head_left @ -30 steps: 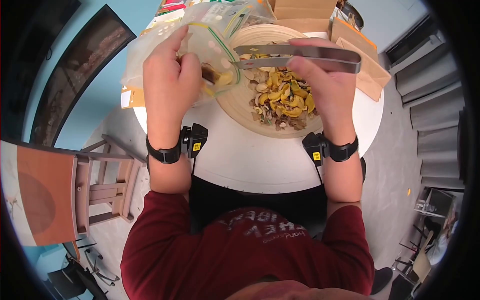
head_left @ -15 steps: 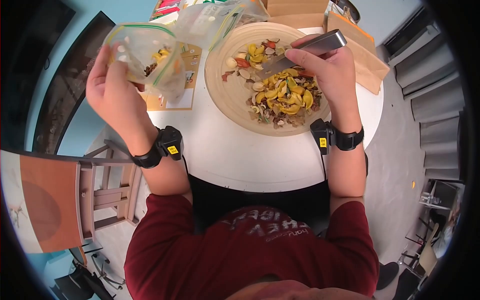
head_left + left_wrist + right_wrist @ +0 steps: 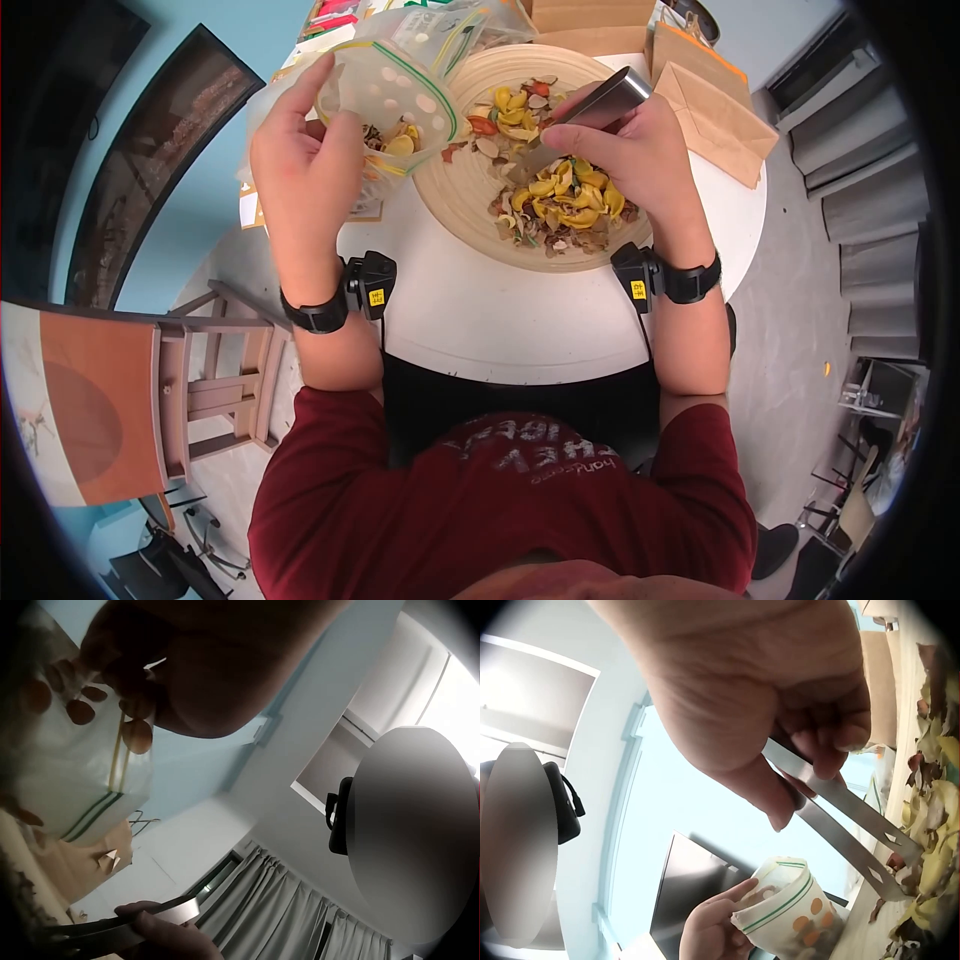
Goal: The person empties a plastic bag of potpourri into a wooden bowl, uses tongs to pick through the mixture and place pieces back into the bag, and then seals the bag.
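Observation:
In the head view my left hand (image 3: 305,180) grips a translucent zip-top bag (image 3: 425,90) with dots and a green-and-yellow seal. Its mouth gapes toward the tray, and some dried yellow and brown pieces (image 3: 400,143) lie inside. My right hand (image 3: 640,155) holds metal tongs (image 3: 610,100), pinched between thumb and fingers. The right wrist view shows the tong tips down among dried petals (image 3: 937,847), their arms slightly apart. Those yellow and brown petals form a pile (image 3: 575,195) on a round wooden tray (image 3: 445,205), with a few red pieces at its far side.
Behind the tray lie another clear zip bag (image 3: 420,35) and brown paper bags (image 3: 715,125). The tray stands on a white round table (image 3: 480,330). A wooden stool (image 3: 220,380) is on the floor at the left; grey curtains (image 3: 870,240) hang at the right.
The zip bag swung left, then came back beside the tray. The tongs left the bag's mouth and moved over the tray, tips now lowered into the petals.

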Demonstrator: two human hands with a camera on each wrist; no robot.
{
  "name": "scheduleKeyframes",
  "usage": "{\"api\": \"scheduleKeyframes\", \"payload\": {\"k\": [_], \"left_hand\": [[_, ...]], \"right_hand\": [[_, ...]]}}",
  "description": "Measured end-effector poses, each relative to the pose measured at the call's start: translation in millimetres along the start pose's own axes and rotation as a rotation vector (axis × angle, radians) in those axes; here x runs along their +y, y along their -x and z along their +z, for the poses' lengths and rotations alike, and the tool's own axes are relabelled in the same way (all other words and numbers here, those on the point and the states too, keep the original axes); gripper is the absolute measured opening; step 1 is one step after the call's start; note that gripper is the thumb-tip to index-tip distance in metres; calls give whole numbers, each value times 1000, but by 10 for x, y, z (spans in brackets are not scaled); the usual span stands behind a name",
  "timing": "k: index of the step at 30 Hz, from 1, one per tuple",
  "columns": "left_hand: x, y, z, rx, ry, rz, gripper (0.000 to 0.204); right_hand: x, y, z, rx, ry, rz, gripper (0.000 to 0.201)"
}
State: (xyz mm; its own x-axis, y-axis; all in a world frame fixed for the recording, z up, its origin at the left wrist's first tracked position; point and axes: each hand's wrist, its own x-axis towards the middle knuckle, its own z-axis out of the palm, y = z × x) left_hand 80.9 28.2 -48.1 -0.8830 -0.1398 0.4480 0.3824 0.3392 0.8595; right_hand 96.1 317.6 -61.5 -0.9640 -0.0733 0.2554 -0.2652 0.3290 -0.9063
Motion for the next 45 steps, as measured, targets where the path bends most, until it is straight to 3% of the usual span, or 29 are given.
{"api": "scheduleKeyframes", "payload": {"k": [8,12,13,16,17,21,23,27,30,33,36,45], "left_hand": [[80,43,21,-182,-239,120,51],[90,56,66,-241,-295,182,56],[62,53,78,-244,-295,195,57],[72,57,69,-207,-228,95,58],[76,64,52,-182,-194,38,59],[-92,2,-6,25,-32,80,58],[-43,9,-2,104,63,92,57],[21,10,11,100,94,68,56],[11,11,8,75,59,72,56],[-13,14,28,57,54,71,56],[-21,22,55,34,66,71,56],[-41,46,84,7,20,108,57]], "right_hand": [[-102,39,-152,275,-257,-82,23],[-87,-19,21,228,-555,-293,25],[-95,9,28,118,-454,-255,29],[-272,121,91,113,-165,-220,27],[-235,107,66,109,-309,-142,25],[-200,38,-142,49,-318,-53,19],[-153,20,-212,-69,-183,-52,20],[-172,49,-193,-171,26,-44,25],[-115,28,-175,-4,154,-115,25],[-44,9,-215,-5,-25,-226,24],[-137,83,-267,-205,11,-125,26],[-129,57,-96,-118,66,-40,25]]}}
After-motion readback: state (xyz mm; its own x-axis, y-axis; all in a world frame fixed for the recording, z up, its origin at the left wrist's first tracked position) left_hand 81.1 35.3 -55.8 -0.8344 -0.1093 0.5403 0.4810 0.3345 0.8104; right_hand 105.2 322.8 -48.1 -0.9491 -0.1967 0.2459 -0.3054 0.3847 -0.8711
